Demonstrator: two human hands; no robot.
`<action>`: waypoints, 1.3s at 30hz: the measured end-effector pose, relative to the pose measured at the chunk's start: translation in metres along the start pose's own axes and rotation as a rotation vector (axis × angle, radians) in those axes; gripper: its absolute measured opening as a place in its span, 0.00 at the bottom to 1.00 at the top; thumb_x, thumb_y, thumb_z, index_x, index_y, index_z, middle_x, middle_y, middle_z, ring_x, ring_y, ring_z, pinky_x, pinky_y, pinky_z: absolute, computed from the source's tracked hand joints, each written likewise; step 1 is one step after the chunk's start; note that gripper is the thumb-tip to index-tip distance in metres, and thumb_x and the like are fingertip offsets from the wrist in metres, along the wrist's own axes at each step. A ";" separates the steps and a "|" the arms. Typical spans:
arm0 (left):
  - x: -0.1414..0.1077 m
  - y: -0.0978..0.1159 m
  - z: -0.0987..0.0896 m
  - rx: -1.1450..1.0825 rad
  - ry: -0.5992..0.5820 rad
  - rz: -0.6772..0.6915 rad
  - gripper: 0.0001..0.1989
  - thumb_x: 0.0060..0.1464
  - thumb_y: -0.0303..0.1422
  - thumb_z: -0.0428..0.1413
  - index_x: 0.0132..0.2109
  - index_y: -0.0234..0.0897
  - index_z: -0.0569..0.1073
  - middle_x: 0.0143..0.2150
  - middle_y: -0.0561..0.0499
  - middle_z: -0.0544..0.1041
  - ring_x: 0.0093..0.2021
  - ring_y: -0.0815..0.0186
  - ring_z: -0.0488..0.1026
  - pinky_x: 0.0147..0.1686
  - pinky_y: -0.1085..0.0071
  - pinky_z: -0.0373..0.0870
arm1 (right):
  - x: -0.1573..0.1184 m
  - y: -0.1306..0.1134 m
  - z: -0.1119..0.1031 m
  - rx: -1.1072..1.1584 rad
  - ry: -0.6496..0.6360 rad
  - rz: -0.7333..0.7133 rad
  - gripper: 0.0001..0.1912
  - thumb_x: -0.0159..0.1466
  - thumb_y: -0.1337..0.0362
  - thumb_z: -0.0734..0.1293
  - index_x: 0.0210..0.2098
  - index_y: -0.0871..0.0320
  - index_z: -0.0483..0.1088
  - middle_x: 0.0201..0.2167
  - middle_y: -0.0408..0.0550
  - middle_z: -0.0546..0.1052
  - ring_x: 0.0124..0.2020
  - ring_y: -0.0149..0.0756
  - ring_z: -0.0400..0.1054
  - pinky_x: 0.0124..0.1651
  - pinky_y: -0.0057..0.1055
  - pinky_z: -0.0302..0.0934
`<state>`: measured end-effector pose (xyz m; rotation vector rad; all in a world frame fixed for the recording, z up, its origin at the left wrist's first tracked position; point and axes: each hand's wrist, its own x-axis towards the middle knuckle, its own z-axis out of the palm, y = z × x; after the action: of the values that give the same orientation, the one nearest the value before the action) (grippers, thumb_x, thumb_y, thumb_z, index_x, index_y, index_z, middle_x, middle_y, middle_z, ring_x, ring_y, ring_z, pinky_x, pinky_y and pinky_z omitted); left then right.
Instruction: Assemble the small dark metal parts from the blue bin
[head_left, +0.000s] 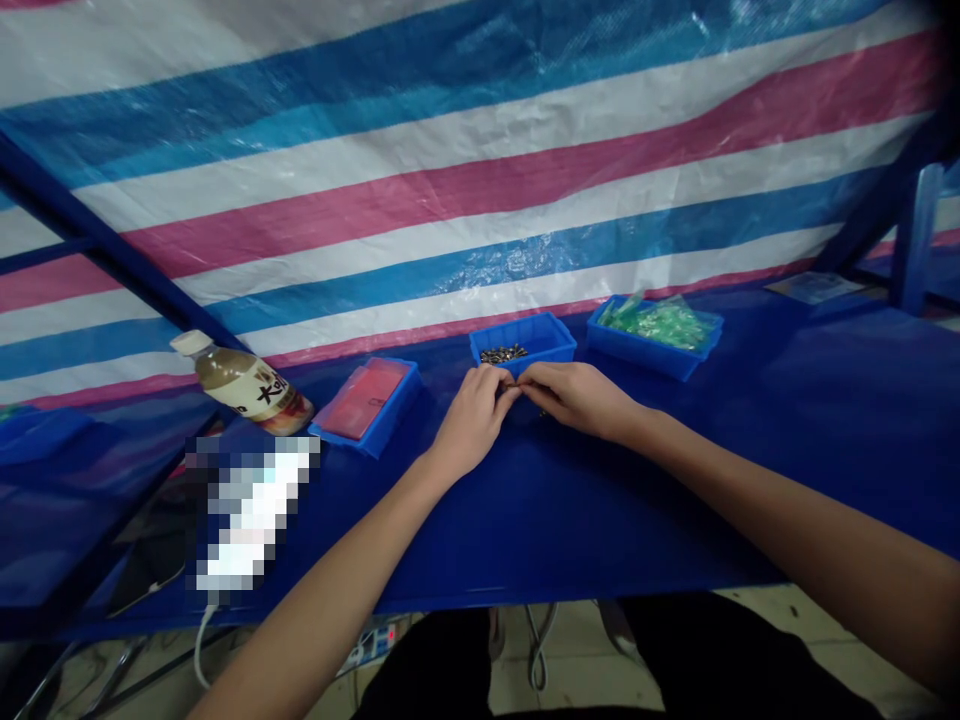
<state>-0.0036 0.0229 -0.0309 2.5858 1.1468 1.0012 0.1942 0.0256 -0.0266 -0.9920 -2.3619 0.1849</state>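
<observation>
Blue tabletop (675, 520), both hands (577, 400) pinching something tiny, blue screw bin (547, 345) just beyond

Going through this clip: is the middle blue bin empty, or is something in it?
Not empty: the middle blue plastic bin holds a small pile of metal parts, lying on the left side of its floor.

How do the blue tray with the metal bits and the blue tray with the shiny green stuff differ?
The middle blue tray holds a small heap of dark metal parts, while the right blue tray is piled with shiny green items. The middle one shows much bare floor; the right one looks nearly full. The middle one also looks slightly smaller. Both are shallow blue trays resting on the blue table cover.
</observation>
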 end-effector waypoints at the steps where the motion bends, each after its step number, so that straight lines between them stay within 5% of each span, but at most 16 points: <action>1: 0.000 0.000 0.001 -0.007 -0.002 -0.004 0.07 0.66 0.36 0.46 0.41 0.39 0.65 0.39 0.48 0.70 0.42 0.62 0.67 0.44 0.64 0.66 | 0.000 0.000 0.000 -0.007 0.001 -0.007 0.12 0.70 0.61 0.57 0.42 0.58 0.70 0.35 0.48 0.76 0.34 0.34 0.70 0.37 0.29 0.58; 10: -0.002 0.001 0.004 0.001 -0.066 -0.082 0.15 0.68 0.38 0.39 0.41 0.38 0.66 0.38 0.48 0.71 0.41 0.62 0.69 0.43 0.62 0.66 | -0.001 -0.002 -0.002 -0.055 0.120 -0.012 0.12 0.69 0.62 0.58 0.44 0.58 0.71 0.38 0.48 0.78 0.36 0.34 0.72 0.37 0.28 0.59; 18: -0.006 0.006 0.001 0.053 -0.229 0.063 0.15 0.61 0.43 0.52 0.53 0.46 0.71 0.47 0.49 0.70 0.49 0.60 0.67 0.49 0.62 0.68 | 0.002 0.009 -0.009 -0.254 0.393 0.301 0.12 0.68 0.61 0.59 0.45 0.56 0.72 0.37 0.47 0.79 0.31 0.34 0.72 0.31 0.28 0.57; 28: -0.005 0.004 0.004 0.063 -0.255 0.117 0.12 0.61 0.41 0.53 0.49 0.46 0.74 0.46 0.52 0.73 0.47 0.63 0.67 0.50 0.63 0.66 | 0.002 0.014 -0.008 -0.409 0.226 0.451 0.14 0.68 0.59 0.58 0.45 0.53 0.73 0.35 0.47 0.80 0.28 0.37 0.71 0.28 0.30 0.51; 39: -0.005 0.012 0.010 0.094 -0.252 0.112 0.10 0.62 0.40 0.52 0.45 0.42 0.73 0.44 0.52 0.74 0.45 0.63 0.68 0.49 0.64 0.66 | 0.002 0.001 -0.005 -0.346 0.168 0.356 0.18 0.68 0.57 0.58 0.53 0.53 0.69 0.32 0.48 0.80 0.30 0.38 0.73 0.30 0.30 0.56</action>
<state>0.0071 0.0119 -0.0367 2.7771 1.0179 0.6289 0.1968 0.0279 -0.0214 -1.5274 -2.0879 -0.1759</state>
